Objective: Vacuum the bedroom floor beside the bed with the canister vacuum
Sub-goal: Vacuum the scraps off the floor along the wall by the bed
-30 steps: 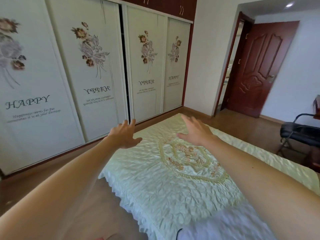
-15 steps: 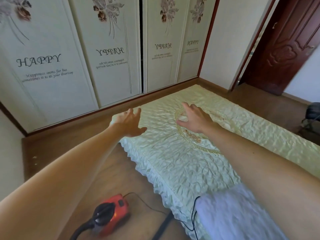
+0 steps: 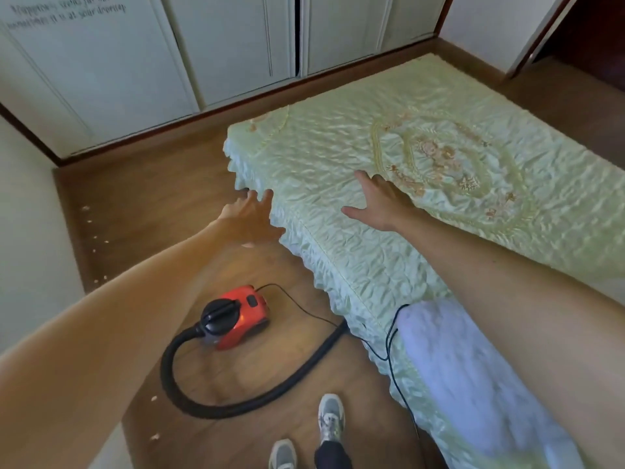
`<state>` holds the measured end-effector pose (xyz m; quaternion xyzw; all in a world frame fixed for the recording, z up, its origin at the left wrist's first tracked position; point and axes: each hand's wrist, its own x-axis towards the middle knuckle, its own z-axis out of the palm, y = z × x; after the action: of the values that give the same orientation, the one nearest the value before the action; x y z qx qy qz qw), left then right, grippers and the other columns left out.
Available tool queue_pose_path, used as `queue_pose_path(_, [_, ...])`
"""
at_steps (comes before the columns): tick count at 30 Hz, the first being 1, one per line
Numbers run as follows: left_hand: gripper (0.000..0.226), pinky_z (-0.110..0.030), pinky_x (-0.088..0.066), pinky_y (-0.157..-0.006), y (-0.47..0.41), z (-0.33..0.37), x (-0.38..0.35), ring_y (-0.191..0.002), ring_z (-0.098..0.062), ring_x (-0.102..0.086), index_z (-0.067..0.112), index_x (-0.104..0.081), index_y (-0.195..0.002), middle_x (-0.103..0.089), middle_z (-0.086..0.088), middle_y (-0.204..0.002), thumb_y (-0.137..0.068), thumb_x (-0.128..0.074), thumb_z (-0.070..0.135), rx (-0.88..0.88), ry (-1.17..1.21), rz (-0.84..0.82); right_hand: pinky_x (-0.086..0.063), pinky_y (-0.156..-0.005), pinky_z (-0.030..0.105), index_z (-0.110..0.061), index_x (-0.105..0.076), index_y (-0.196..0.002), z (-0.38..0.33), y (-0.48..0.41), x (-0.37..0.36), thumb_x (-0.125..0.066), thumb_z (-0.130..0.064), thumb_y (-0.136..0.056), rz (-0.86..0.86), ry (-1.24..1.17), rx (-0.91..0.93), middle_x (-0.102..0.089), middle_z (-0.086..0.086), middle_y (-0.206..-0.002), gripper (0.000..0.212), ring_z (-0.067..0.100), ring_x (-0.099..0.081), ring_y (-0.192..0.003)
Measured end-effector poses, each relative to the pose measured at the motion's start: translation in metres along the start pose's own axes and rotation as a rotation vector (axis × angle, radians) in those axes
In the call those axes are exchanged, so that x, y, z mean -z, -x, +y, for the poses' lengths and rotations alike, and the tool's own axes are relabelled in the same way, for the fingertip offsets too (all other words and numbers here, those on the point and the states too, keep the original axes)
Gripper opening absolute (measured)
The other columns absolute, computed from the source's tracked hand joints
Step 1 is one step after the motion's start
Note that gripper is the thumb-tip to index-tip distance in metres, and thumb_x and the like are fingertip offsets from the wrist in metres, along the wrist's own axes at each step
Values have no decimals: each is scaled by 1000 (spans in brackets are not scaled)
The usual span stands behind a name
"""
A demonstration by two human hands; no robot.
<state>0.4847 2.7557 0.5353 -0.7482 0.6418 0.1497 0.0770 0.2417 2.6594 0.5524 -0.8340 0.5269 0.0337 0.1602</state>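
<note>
Beside the bed (image 3: pixel 338 157), hose (image 3: pixel 165 367) and cord (image 3: pixel 387 340) sprawl; left hand (image 3: pixel 252 220) and right hand (image 3: pixel 382 204) spread empty.

On my feed, the left hand (image 3: pixel 250 220) and right hand (image 3: pixel 382 204) are bare, as are both forearms (image 3: pixel 490 265); grey lace-up trainers (image 3: pixel 331 418), dark trouser leg (image 3: pixel 333 456).

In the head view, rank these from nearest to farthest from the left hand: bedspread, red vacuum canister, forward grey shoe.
1. bedspread: its frilled edge lies just right of the left hand.
2. red vacuum canister: below the hand, mid-view.
3. forward grey shoe: near the bottom edge, farthest.
</note>
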Motion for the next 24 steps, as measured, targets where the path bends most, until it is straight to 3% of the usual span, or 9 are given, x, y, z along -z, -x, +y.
queue_pose_path(13, [76, -47, -48, -87, -53, 36, -106, -119, -38, -53, 16, -24, -145, -41, -15, -139, -90, -53, 59, 42, 10, -205, -45, -90, 46, -21, -19, -152, 69, -54, -110, -59, -58, -90, -207, -45, -14, -42, 14, -143, 82, 36, -46, -127])
queue_pose_path(24, [79, -42, -47, -80, -76, 34, -256, -113, -33, -55, 14, -23, -146, -45, -15, -132, -89, -52, 60, 55, 41, -387, -46, -87, 42, -20, -26, -147, 91, -60, -276, -58, -56, -91, -425, -137, 16, -47, 12, -133, 75, 33, -51, -119])
